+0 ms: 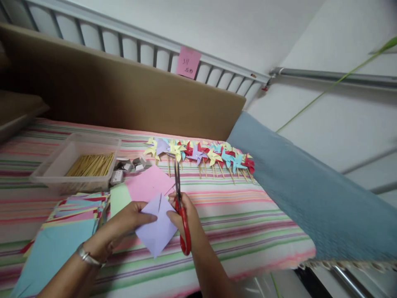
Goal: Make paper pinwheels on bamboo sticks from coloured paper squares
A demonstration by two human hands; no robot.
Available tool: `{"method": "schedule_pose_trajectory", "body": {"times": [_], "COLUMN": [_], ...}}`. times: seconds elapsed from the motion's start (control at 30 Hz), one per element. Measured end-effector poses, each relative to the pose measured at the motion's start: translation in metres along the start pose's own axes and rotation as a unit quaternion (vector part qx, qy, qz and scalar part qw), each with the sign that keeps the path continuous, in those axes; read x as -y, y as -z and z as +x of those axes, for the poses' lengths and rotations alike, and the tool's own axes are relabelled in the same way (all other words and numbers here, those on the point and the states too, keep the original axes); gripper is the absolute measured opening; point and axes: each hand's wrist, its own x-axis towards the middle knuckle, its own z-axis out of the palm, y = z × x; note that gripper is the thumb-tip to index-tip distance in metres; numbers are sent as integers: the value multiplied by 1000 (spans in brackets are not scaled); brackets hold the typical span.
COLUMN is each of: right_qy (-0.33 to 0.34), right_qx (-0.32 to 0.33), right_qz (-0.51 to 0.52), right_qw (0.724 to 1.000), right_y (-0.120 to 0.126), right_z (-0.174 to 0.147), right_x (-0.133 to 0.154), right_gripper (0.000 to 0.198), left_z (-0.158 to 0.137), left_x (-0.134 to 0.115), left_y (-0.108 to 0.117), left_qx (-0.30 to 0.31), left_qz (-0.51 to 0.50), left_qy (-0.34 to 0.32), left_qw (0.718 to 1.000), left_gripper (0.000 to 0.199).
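A purple paper square (155, 236) is held over the striped cloth, one corner pointing down and a cut running in from its top corner. My left hand (132, 217) is closed on its left side, thumb on top. Red-handled scissors (185, 231) rest in my right hand (190, 213), blades pointing up and away from the paper. The right thumb also presses on the paper's right side. Behind the square lie pink paper (149, 182) and light green paper (119, 198). Some of the right fingers are hidden behind the scissors and paper.
Left of my hands is a stack of coloured paper (58, 244). A clear plastic box (46, 167) holds thin wooden sticks (89, 164), with small boxes (117, 178) beside it. Finished pinwheels (197, 154) lie along the back, before a cardboard panel (124, 99).
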Motion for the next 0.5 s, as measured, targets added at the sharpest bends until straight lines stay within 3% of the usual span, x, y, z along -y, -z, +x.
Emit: {"method": "schedule_pose_trajectory", "body": {"times": [0.13, 0.27, 0.37, 0.5], "right_qy": [37, 50, 43, 12], "right_qx": [-102, -164, -158, -68], "right_qz": [86, 108, 80, 34], "right_qw": [990, 979, 983, 997], "right_y": [-2, -11, -19, -23], "right_z": [3, 3, 3, 0], "right_x": [-2, -2, -3, -8], "right_gripper": [33, 31, 30, 35], "left_z": [1, 3, 6, 5], "left_x": [1, 9, 11, 1], "left_y": [-11, -34, -33, -2], "left_qx": [-64, -59, -96, -178], "left_qz": [-189, -277, -273, -201], "left_qy": [-33, -45, -65, -91], "left_qw": [979, 958, 955, 959], "left_gripper": [18, 27, 30, 33]}}
